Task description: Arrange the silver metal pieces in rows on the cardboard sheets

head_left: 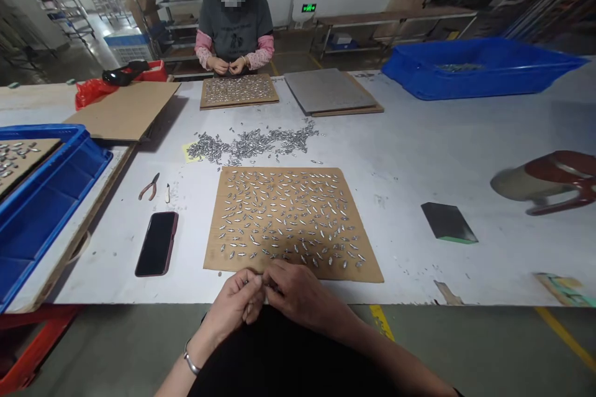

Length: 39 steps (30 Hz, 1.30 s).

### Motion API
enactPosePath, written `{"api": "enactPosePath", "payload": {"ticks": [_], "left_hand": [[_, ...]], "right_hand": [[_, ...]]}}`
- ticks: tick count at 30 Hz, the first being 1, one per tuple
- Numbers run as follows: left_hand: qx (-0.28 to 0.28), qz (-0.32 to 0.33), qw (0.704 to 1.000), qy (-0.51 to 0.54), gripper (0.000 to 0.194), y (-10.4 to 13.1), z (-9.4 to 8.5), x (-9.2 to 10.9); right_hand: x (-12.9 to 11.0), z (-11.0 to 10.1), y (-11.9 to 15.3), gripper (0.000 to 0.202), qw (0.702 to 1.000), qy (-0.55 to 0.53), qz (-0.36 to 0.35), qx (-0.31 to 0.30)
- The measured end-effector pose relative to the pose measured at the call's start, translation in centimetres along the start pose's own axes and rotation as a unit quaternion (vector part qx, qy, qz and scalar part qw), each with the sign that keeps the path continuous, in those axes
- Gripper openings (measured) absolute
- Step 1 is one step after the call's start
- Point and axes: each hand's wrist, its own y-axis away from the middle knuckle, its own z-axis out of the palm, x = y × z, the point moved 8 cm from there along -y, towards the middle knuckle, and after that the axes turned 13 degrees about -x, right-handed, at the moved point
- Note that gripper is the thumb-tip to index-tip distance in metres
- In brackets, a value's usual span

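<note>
Just in front of the table's near edge, my left hand (242, 298) and my right hand (293, 288) meet with their fingers pinched together. Whatever sits between the fingertips is too small and covered to make out. Right beyond them lies a brown cardboard sheet (214, 248), spread with rows of small silvery metal pieces (288, 211), pointed at the ends. Farther back is a loose heap of similar metal pieces (251, 144), partly over a yellow paper (190, 152).
Left of the sheet are a phone (157, 243), pliers (149, 188) and a small pale-handled tool (167, 193). Blue trays (51, 223) flank the table. To the right lie a dark block (448, 221) and a mug (549, 180). A co-worker (235, 25) works opposite at another sheet.
</note>
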Motion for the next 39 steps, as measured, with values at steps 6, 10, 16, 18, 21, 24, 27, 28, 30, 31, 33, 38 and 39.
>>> {"api": "enactPosePath", "payload": {"ticks": [6,10,16,18,21,24,27,28,30,31,33,38,39], "left_hand": [[-0.005,-0.006,1.000,-0.011,0.041,0.3,-0.2,0.3],[0.020,0.010,1.000,-0.001,0.037,0.3,-0.8,0.3],[0.088,0.019,0.995,-0.045,0.034,0.8,-2.1,0.9],[0.105,0.028,0.994,-0.018,0.035,1.0,-2.5,1.0],[0.148,0.045,0.986,0.059,0.040,1.4,-3.3,1.1],[0.177,0.035,0.978,0.109,0.042,1.9,-4.0,0.8],[0.183,0.030,0.976,0.118,0.040,2.2,-4.4,0.7],[0.182,0.032,0.975,0.120,0.040,2.2,-4.5,0.7],[0.176,0.037,0.976,0.125,0.040,2.1,-4.6,0.6],[0.174,0.039,0.976,0.128,0.040,2.0,-4.6,0.6],[0.173,0.038,0.975,0.134,0.040,2.0,-4.7,0.6],[0.187,0.036,0.969,0.158,0.041,2.2,-4.8,0.8],[0.188,0.040,0.968,0.163,0.042,2.1,-4.7,0.9]], "right_hand": [[0.7,-0.5,0.1,0.007,0.984,-0.176,0.006,0.017],[1.5,-0.5,-0.1,0.011,0.964,-0.258,0.010,0.057],[1.3,-0.7,-1.5,0.010,0.975,-0.216,-0.005,0.057],[1.5,-1.1,-2.4,0.010,0.983,-0.178,0.002,0.052],[2.7,-1.3,-4.1,0.012,0.994,-0.076,0.057,0.046],[3.7,-0.7,-5.8,0.015,0.993,0.019,0.117,0.023],[4.1,0.4,-6.9,0.019,0.988,0.059,0.143,0.002],[4.1,0.7,-7.1,0.019,0.987,0.065,0.146,-0.003],[4.3,0.8,-7.1,0.020,0.986,0.069,0.149,-0.004],[4.5,0.6,-6.9,0.020,0.987,0.066,0.148,0.001],[4.8,-0.4,-6.2,0.019,0.988,0.050,0.141,0.026],[5.6,-3.5,-4.4,0.018,0.985,0.044,0.147,0.076],[5.6,-3.5,-4.5,0.018,0.985,0.052,0.152,0.064]]}}
